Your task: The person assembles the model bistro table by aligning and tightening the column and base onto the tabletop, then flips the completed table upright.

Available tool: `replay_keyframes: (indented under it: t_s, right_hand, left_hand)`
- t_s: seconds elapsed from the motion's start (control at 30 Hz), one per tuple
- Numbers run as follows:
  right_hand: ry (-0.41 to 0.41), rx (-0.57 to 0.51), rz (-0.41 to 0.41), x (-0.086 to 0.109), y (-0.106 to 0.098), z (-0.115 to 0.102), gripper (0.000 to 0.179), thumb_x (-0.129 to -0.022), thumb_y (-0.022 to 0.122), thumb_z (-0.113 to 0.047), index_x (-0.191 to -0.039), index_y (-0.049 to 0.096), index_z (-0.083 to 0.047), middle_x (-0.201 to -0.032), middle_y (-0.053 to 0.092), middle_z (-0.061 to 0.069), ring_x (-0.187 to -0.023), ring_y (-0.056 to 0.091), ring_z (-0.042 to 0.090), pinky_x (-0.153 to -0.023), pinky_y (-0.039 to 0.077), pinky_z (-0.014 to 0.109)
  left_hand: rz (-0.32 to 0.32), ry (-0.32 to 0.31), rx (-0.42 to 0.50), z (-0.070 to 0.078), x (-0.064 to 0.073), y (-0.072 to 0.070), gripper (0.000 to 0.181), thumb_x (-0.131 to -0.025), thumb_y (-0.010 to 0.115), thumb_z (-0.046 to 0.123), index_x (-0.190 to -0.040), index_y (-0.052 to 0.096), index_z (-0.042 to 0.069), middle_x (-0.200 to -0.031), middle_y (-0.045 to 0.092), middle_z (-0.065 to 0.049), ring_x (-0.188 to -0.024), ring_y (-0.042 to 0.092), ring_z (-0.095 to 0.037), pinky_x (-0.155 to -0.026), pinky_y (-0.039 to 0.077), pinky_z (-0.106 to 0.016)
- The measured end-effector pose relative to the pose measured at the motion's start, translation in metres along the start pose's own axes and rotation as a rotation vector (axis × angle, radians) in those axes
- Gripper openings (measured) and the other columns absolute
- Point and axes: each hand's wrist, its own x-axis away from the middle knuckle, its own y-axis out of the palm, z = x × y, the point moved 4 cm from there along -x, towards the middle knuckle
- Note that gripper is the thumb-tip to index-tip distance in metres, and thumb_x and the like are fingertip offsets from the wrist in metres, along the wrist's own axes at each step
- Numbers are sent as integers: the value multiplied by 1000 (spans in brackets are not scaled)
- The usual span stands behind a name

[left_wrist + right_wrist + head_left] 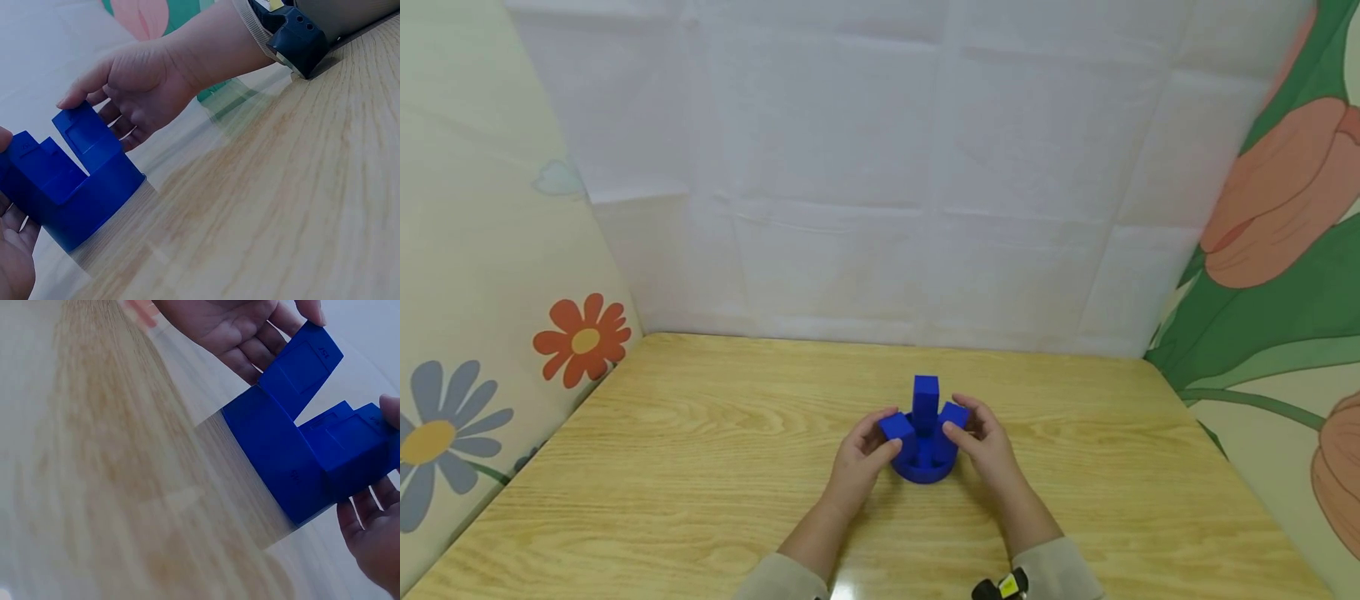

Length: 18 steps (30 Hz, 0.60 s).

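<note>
A round blue plastic base [922,476] stands on the wooden table, with blue blocks rising from it. My left hand [856,460] holds the left block [897,427] between thumb and fingers. On the other side, my right hand [990,450] grips the right block [955,413] with the thumb over its near upper edge. Both blocks lean outward from the base. A third block [927,393] stands upright at the back, untouched by either hand. Small markings show on the leaning block [306,369] in the right wrist view.
The light wooden tabletop [685,467] spreads around the hands. A white cloth [850,167] hangs behind it, with flower-patterned cloth [460,275] on the left and more patterned cloth [1285,333] on the right. A wrist camera [1000,586] sits by the right sleeve.
</note>
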Motion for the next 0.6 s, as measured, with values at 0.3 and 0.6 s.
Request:
replay_keyframes:
  t_s: [0.3,0.6]
  right_hand:
    - [31,5,-23,3,-3,-1,50,-90,66,-6,-138,52,-5,-102,60,5,-91,53,13,-78,46,23]
    - [43,-119,-78,6,-5,2,45,-94,58,-4,-136,45,1,-130,59,22,-100,60,3,-90,47,18]
  left_hand:
    - [-4,-35,17,0,-1,1,45,-91,61,2,-135,51,-5,-141,51,-25,-133,48,-38,-99,45,-23]
    - [4,-36,19,0,0,0,45,-91,60,0,-135,51,-6,-141,51,-26,-132,48,-38,-96,46,-20]
